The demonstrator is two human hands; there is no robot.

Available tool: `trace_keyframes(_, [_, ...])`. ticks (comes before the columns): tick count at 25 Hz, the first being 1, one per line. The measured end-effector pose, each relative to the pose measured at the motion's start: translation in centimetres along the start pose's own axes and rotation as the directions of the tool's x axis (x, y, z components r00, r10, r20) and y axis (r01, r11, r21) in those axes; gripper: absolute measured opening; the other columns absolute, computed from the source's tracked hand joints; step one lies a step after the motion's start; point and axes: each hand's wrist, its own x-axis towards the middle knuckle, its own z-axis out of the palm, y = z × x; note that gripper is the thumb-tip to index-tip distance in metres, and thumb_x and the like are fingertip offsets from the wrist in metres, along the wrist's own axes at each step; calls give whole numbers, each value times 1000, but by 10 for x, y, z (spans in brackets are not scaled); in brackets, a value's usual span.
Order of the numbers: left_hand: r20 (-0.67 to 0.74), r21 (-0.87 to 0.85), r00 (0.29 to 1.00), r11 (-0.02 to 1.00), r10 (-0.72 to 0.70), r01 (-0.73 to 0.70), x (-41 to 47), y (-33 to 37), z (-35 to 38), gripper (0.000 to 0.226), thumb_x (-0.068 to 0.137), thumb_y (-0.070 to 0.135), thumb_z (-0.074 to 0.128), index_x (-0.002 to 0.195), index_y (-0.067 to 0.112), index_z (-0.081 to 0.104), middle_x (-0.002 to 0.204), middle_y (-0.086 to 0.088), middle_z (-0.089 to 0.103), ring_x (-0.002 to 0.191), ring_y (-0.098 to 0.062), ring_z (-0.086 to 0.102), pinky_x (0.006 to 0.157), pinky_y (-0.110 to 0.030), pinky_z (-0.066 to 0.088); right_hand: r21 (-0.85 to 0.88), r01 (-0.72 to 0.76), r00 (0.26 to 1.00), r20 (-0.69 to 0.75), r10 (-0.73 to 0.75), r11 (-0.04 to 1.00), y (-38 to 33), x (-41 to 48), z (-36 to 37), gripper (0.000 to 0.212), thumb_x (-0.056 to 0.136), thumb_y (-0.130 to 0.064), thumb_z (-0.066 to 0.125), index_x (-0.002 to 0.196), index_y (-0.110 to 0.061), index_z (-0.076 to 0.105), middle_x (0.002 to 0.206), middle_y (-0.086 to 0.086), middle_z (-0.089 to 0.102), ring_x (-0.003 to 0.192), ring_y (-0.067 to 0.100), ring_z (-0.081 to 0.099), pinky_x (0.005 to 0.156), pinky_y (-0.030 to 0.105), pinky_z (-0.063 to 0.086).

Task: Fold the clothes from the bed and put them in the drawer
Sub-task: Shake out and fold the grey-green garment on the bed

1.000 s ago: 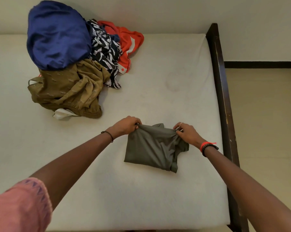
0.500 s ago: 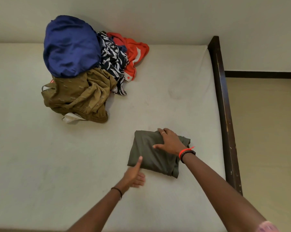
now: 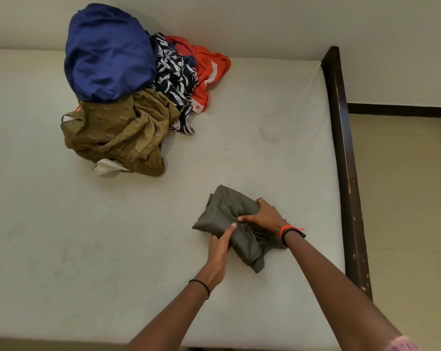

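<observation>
A folded grey-green garment (image 3: pixel 222 211) lies on the white mattress (image 3: pixel 265 110), near its right side. My right hand (image 3: pixel 265 217) grips the garment's far right edge, thumb on top and fingers curled over the edge. My left hand (image 3: pixel 220 245) holds its near edge, thumb pressed on top, fingers underneath. The cloth bunches between the two hands. A pile of unfolded clothes sits at the far left: a blue garment (image 3: pixel 108 51), an olive-brown one (image 3: pixel 118 133), a black-and-white patterned one (image 3: pixel 173 79) and a red one (image 3: pixel 209 64). No drawer is in view.
A dark wooden bed frame (image 3: pixel 343 153) runs along the mattress's right side. Beyond it lies beige floor (image 3: pixel 404 198) with a dark skirting strip at the wall. A pale wall stands behind the bed.
Both hands let go of the garment's far edge after the fold. The right hand pressed flat on it, then gripped its edge. The left hand came back and took hold of the near edge.
</observation>
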Motion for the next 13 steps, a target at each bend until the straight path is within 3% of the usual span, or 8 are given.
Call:
trace_keyframes(2, [-10,108,998,992,69,-67,-2,9,5,47,86,24,67,128,18,49,120,-1,63,105,-15,61,91,-30,49,155,-54,998,31,50,986,4,-5,1,67,59,-52,84,108,-13,60,102,1,68,94,19,65,85,33,53])
trace_keyframes(5, [69,75,994,993,81,-86,-4,24,9,41,88,18,62,126,23,50,117,-1,65,105,-18,63,85,-32,54,342,-143,986,134,102,929,9,-15,-2,68,52,-59,85,100,-13,69,92,2,75,88,19,71,90,40,55])
trace_keyframes(8, [140,79,989,995,51,-62,-6,43,16,35,90,14,58,124,19,51,115,-6,65,105,-22,64,78,-33,56,509,-179,971,231,67,842,14,-29,-16,71,61,-56,82,116,-14,64,105,1,73,100,20,68,96,41,51])
trace_keyframes(11, [192,133,981,991,6,-32,-4,65,29,24,90,12,55,114,11,56,106,-9,68,97,-24,66,72,-33,56,716,-197,951,305,-46,670,19,-44,-32,58,81,-45,70,128,-15,55,122,3,66,116,20,60,105,40,44])
trace_keyframes(13, [211,176,977,984,-28,-10,-1,81,46,12,89,12,53,100,9,58,95,-9,68,87,-22,66,65,-30,54,847,-231,948,307,-84,479,17,-52,-45,58,78,-43,72,126,-14,56,125,7,64,119,24,58,104,43,43])
